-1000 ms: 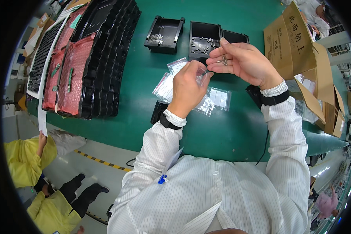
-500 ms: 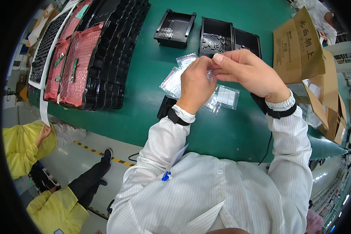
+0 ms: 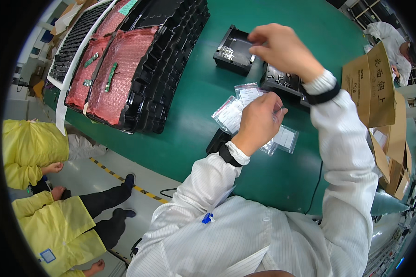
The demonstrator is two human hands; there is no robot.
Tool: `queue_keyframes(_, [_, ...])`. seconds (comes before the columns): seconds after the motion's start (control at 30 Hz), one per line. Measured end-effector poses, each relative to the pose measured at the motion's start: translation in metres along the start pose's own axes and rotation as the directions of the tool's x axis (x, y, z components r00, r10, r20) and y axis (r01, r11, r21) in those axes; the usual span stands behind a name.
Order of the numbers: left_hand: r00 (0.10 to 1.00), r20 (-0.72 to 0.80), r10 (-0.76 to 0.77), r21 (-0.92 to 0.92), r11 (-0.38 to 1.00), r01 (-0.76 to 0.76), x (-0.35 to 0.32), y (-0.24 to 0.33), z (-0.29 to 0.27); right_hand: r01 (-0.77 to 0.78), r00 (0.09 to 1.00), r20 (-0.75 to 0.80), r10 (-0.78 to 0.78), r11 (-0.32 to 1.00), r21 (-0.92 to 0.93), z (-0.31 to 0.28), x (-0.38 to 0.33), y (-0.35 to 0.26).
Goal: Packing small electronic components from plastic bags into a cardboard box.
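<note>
My left hand [image 3: 260,123] is closed, and a clear plastic bag [image 3: 278,109] shows in part between its curled fingers and thumb. Under and around it lie flat zip bags [image 3: 228,114] with white labels. My right hand [image 3: 284,51] hovers at the right edge of a black bin [image 3: 238,64] that contains several small pale rings [image 3: 226,52]. Its fingers and thumb are apart, with nothing visible between them. Beneath the right wrist stands another black bin [image 3: 272,85] with small dark cylindrical pieces [image 3: 286,79], partly covered by the arm.
Stacked black trays [image 3: 164,69] fill the left of the green table [image 3: 189,152], topped with red bubble wrap [image 3: 125,60] and small green circuit boards [image 3: 110,77]. An open cardboard box [image 3: 370,87] stands at the right. People in yellow coats [image 3: 55,226] are at the lower left.
My hands have parted. The right has moved up and left to the ring bin, its fingers opening; the left stays over the zip bags. The whole view has shifted somewhat.
</note>
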State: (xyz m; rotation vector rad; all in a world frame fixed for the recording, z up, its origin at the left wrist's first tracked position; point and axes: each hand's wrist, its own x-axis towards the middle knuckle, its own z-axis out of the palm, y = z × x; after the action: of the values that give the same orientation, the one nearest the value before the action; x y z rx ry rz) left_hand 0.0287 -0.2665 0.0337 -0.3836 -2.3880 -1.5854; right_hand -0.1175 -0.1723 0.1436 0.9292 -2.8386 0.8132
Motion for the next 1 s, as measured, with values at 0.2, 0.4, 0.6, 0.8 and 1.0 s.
queue_keyframes(0.2, [0.999, 0.023, 0.024, -0.008, 1.0, -0.023, 0.002, 0.001, -0.002, -0.051, 0.922, 0.35, 0.165, 0.948, -0.313, 0.07, 0.074, 0.016])
queue_keyframes(0.4, [0.997, 0.078, -0.006, 0.015, 1.0, 0.005, -0.003, -0.006, 0.002, -0.23, 0.918, 0.254, 0.303, 0.932, -0.279, 0.093, 0.084, 0.012])
queue_keyframes(0.6, [0.994, 0.104, -0.037, 0.043, 0.999, 0.033, -0.001, 0.0, -0.005, -0.266, 0.908, 0.221, 0.356, 0.897, -0.354, 0.098, 0.082, 0.005])
queue_keyframes(0.8, [0.991, 0.129, -0.019, 0.061, 0.998, 0.012, 0.001, 0.004, -0.006, -0.261, 0.941, 0.113, 0.318, 0.898, -0.355, 0.107, 0.082, 0.018])
queue_keyframes(1.0, [0.996, 0.087, 0.006, 0.023, 1.0, -0.008, -0.001, 0.003, -0.004, -0.138, 0.965, 0.177, 0.193, 0.949, -0.282, 0.097, 0.075, 0.017])
